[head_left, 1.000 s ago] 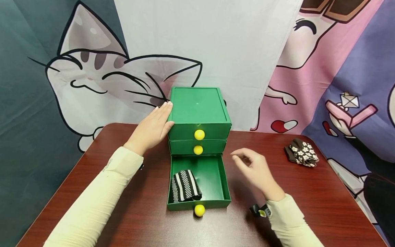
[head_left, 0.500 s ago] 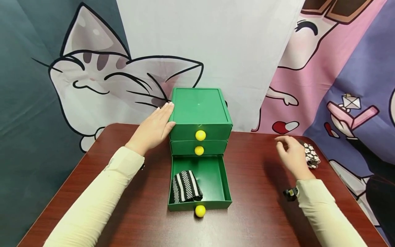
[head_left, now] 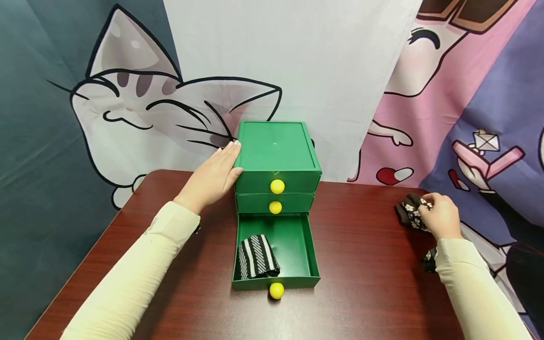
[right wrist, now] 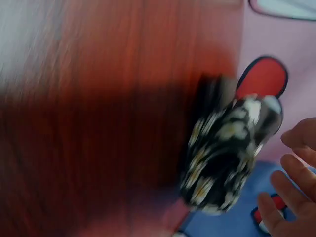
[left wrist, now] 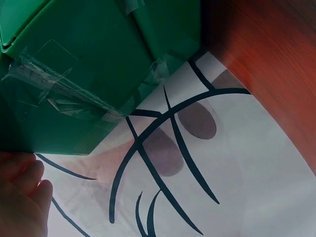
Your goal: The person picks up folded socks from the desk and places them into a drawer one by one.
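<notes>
My left hand (head_left: pixel 211 177) lies with straight fingers against the upper left side of a green drawer unit (head_left: pixel 274 146); its fingertips also show beside the green wall in the left wrist view. At the table's right side, my right hand (head_left: pixel 442 215) is at a folded dark sock bundle (head_left: pixel 411 210) with white flowers, partly covering it in the head view. The right wrist view shows the fingers (right wrist: pixel 291 190) spread beside the blurred bundle, with a gap between. The unit's bottom drawer (head_left: pixel 297 252) is pulled out, and a folded black-and-white striped sock (head_left: pixel 257 257) lies in its left part.
Yellow ball knobs mark the drawers; the top knob (head_left: pixel 277 186) and middle knob (head_left: pixel 275 207) sit on closed fronts, and the bottom knob (head_left: pixel 276 291) sticks out over the brown table (head_left: pixel 361 264). A printed cloth backdrop (head_left: pixel 340 71) hangs behind the table.
My right hand has moved right, from beside the open drawer to the flowered sock bundle. The left hand keeps its place on the drawer unit, and the striped sock has not moved.
</notes>
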`<act>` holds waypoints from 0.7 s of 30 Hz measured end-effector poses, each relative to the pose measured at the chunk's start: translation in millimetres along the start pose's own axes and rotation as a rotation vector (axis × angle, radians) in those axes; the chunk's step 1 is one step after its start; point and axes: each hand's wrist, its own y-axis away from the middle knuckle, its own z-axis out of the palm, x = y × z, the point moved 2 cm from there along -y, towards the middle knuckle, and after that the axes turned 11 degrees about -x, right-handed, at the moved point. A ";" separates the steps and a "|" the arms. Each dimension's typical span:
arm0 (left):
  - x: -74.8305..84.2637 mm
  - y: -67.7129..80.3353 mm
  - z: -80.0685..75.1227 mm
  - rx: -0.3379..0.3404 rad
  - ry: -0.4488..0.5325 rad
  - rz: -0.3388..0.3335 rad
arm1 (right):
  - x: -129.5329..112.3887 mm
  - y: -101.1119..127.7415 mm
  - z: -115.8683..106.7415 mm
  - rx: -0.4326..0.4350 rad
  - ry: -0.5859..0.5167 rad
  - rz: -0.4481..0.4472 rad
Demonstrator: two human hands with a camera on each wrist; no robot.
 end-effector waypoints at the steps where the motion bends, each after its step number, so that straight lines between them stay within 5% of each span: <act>1: 0.1 0.0 0.0 0.001 0.002 0.000 | 5.1 0.5 -0.5 -0.013 0.005 0.016; 15: 0.2 0.7 1.0 0.008 -0.001 0.003 | 37.8 9.1 -2.7 -0.365 -0.046 0.292; 21: 0.8 0.8 0.9 0.010 -0.001 0.002 | 34.6 8.2 -1.3 -0.379 -0.016 0.312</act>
